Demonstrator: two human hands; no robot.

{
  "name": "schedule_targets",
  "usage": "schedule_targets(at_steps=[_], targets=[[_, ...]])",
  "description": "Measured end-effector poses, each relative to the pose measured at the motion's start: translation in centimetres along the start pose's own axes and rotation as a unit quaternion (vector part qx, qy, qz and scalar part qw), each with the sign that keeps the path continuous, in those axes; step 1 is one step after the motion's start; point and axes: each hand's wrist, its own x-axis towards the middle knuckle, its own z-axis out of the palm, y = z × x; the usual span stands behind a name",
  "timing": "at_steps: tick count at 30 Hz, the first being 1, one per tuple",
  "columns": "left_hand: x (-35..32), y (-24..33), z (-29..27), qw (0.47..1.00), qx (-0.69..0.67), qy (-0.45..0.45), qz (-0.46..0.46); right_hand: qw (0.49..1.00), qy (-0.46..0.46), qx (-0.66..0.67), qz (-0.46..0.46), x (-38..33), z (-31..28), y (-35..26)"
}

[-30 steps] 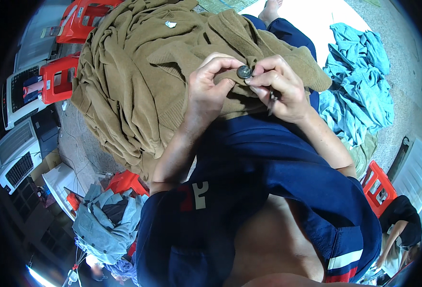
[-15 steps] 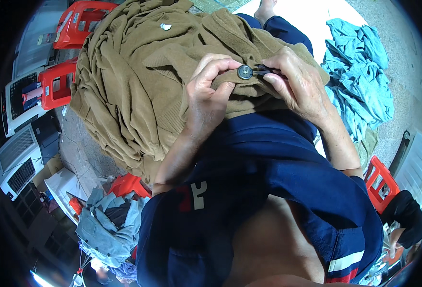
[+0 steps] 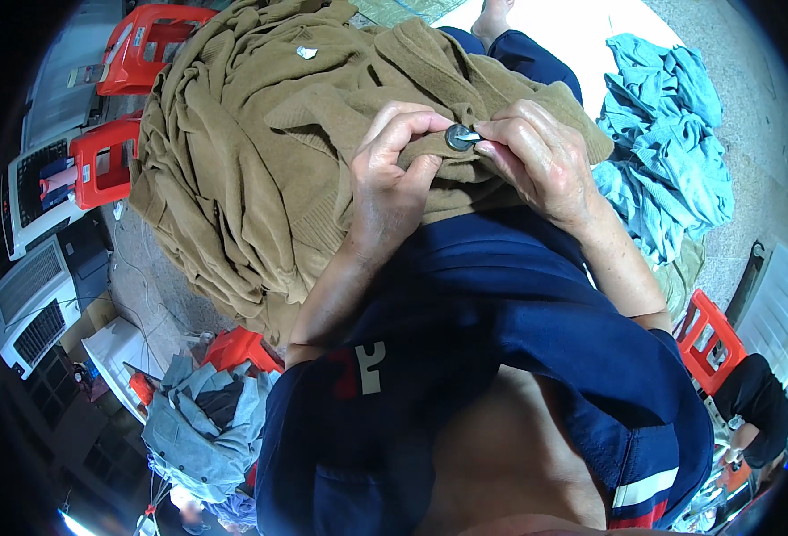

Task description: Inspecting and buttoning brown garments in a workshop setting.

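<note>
A brown knit garment (image 3: 242, 152) lies heaped over my lap, with a dark round button (image 3: 456, 139) on its edge. My left hand (image 3: 392, 174) pinches the knit edge just left of the button, thumb below and index finger above. From the right, my right hand (image 3: 541, 161) is closed on a pair of small thread snips (image 3: 471, 138). Their shiny tip lies over the button's face; the rest is hidden in my fingers. Whether the blades are apart or together I cannot make out. A small white scrap (image 3: 306, 53) rests on the garment farther back.
Light-blue knit garments (image 3: 666, 134) are piled at the right. Red plastic stools (image 3: 108, 156) stand at the left, beside a white machine with dark panels (image 3: 32, 290). Grey-blue clothes (image 3: 202, 429) lie heaped at lower left. Another person's dark-clothed limb (image 3: 756, 406) shows at lower right.
My right hand has moved a little left, and the snips' tip has come from beside the button onto its face. My left hand keeps its pinch.
</note>
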Motion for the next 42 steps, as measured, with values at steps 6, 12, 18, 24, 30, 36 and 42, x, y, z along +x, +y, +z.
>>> schedule_targets(at_steps=[6,12,18,24,30,36,42], targets=[[0.1,0.1,-0.1,0.999,-0.021,0.008,-0.023,0.934,0.019,0.274,0.228,-1.6,-0.5,1.8],[0.4,-0.2,-2.1,0.998,0.024,0.053,-0.009,0.965,-0.083,0.177,0.174,-3.6,0.7,4.7],[-0.7,-3.4,-5.6,0.989,0.095,0.082,-0.073,0.967,0.034,0.166,0.192,-6.5,0.4,4.9],[-1.3,-4.9,-6.9,0.982,0.126,0.078,-0.114,0.996,0.063,0.054,0.043,-6.7,2.6,2.4],[-1.3,-4.6,-9.2,0.973,0.206,0.041,-0.095,0.993,0.08,0.005,0.084,-5.1,4.8,2.7],[-1.2,-4.1,-11.8,0.981,0.143,-0.037,-0.122,0.965,0.104,0.167,0.173,-5.1,4.2,4.5],[-0.3,1.5,-10.5,0.959,-0.055,-0.164,-0.223,0.855,0.392,0.276,0.2,-4.6,-2.5,6.2]])
